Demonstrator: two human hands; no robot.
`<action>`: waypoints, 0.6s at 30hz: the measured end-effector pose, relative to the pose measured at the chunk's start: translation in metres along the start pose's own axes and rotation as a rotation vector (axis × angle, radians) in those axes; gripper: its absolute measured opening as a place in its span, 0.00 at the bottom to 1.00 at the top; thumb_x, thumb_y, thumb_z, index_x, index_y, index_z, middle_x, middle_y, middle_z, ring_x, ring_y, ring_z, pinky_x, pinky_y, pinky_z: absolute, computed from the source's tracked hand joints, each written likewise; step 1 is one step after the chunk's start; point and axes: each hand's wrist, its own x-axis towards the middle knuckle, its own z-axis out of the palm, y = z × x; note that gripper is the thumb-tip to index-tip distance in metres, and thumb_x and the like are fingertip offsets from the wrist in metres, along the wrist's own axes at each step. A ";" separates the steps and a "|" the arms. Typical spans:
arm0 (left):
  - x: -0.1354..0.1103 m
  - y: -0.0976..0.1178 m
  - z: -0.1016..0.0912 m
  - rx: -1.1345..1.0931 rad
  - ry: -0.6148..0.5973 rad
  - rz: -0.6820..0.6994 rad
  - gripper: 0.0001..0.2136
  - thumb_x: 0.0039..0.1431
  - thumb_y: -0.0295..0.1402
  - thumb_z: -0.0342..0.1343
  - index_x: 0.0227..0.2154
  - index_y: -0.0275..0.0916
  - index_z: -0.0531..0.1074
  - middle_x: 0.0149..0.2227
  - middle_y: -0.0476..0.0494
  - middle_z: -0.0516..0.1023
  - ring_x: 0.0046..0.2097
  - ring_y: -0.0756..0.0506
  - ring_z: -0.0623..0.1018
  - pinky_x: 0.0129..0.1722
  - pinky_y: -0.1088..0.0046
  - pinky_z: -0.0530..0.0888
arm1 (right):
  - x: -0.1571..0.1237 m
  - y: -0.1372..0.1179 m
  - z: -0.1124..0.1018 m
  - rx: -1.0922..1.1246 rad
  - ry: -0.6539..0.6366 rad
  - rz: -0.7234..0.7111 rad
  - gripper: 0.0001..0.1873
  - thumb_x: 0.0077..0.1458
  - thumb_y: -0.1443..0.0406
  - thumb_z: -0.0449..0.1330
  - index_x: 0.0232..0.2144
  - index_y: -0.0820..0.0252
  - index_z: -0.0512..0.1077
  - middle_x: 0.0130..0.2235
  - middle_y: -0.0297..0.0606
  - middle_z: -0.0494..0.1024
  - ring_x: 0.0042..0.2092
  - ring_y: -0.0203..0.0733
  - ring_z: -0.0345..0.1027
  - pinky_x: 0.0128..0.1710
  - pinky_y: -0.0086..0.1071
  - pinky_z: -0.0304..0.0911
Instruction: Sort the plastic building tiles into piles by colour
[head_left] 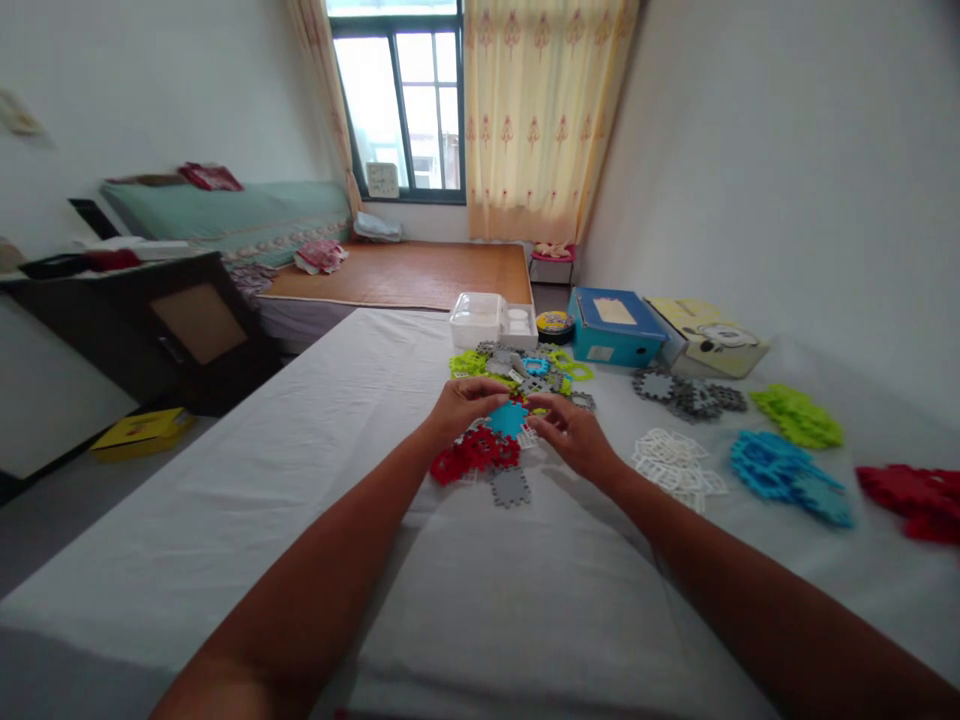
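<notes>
Both my hands meet over a mixed heap of flat plastic puzzle tiles [517,370] on a white-covered table [315,470]. My left hand [463,403] has its fingers curled onto a blue tile [508,417] at its left edge. My right hand [574,433] pinches the same blue tile from the right. Just below the hands lie red tiles [476,455] and a single grey tile [511,487].
To the right, tiles lie sorted by colour: grey [690,395], white [675,465], blue [787,475], green [799,415], red [915,500]. Clear plastic boxes [491,318], a round tin [555,323], a blue box [615,325] and a yellow box [712,335] stand at the far edge. A bed is beyond.
</notes>
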 end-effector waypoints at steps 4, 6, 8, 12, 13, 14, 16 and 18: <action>-0.004 0.005 0.013 0.074 -0.064 0.001 0.18 0.47 0.45 0.65 0.36 0.37 0.80 0.34 0.44 0.81 0.32 0.46 0.77 0.30 0.72 0.74 | 0.003 0.009 0.003 0.109 -0.007 0.014 0.12 0.57 0.57 0.58 0.42 0.56 0.71 0.35 0.35 0.79 0.34 0.38 0.73 0.34 0.32 0.68; -0.003 0.004 0.011 0.128 -0.044 -0.004 0.19 0.50 0.48 0.62 0.38 0.37 0.79 0.35 0.43 0.81 0.33 0.45 0.78 0.29 0.72 0.74 | 0.008 0.019 -0.005 0.085 0.021 0.039 0.11 0.57 0.59 0.58 0.41 0.56 0.70 0.34 0.35 0.79 0.34 0.38 0.73 0.34 0.31 0.68; 0.000 0.000 0.003 0.174 0.023 -0.001 0.22 0.51 0.51 0.60 0.39 0.37 0.79 0.35 0.42 0.81 0.34 0.45 0.78 0.28 0.73 0.73 | 0.014 0.028 -0.024 0.017 0.076 0.069 0.12 0.56 0.60 0.57 0.42 0.57 0.70 0.33 0.35 0.78 0.33 0.38 0.72 0.34 0.31 0.68; 0.009 -0.015 -0.021 0.217 0.193 0.001 0.26 0.49 0.54 0.59 0.39 0.35 0.78 0.32 0.42 0.81 0.31 0.47 0.77 0.28 0.73 0.73 | 0.015 0.040 -0.097 -0.234 0.131 0.144 0.13 0.57 0.60 0.56 0.42 0.60 0.72 0.32 0.37 0.79 0.32 0.38 0.71 0.34 0.31 0.66; 0.010 -0.019 -0.027 0.225 0.225 -0.002 0.26 0.49 0.54 0.59 0.38 0.34 0.78 0.32 0.42 0.81 0.31 0.47 0.76 0.28 0.74 0.72 | 0.008 0.044 -0.121 -0.311 0.123 0.171 0.14 0.56 0.59 0.56 0.42 0.60 0.73 0.33 0.38 0.79 0.32 0.38 0.71 0.33 0.31 0.65; 0.011 -0.022 -0.032 0.231 0.246 -0.008 0.26 0.49 0.54 0.59 0.38 0.34 0.78 0.33 0.42 0.81 0.31 0.48 0.76 0.28 0.74 0.72 | -0.002 0.050 -0.144 -0.394 0.143 0.201 0.14 0.56 0.58 0.57 0.41 0.59 0.74 0.34 0.40 0.80 0.32 0.39 0.71 0.33 0.31 0.65; 0.013 -0.028 -0.042 0.238 0.271 -0.029 0.26 0.48 0.54 0.59 0.38 0.35 0.78 0.35 0.42 0.81 0.32 0.48 0.77 0.27 0.75 0.72 | -0.030 0.068 -0.192 -0.610 0.244 0.282 0.15 0.54 0.56 0.57 0.40 0.57 0.76 0.33 0.40 0.80 0.31 0.41 0.71 0.31 0.33 0.63; 0.013 -0.032 -0.049 0.255 0.290 -0.049 0.26 0.49 0.54 0.58 0.39 0.35 0.77 0.36 0.41 0.81 0.33 0.47 0.77 0.27 0.75 0.72 | -0.062 0.095 -0.233 -0.775 0.260 0.376 0.16 0.51 0.53 0.59 0.35 0.56 0.78 0.31 0.45 0.80 0.29 0.43 0.70 0.27 0.35 0.59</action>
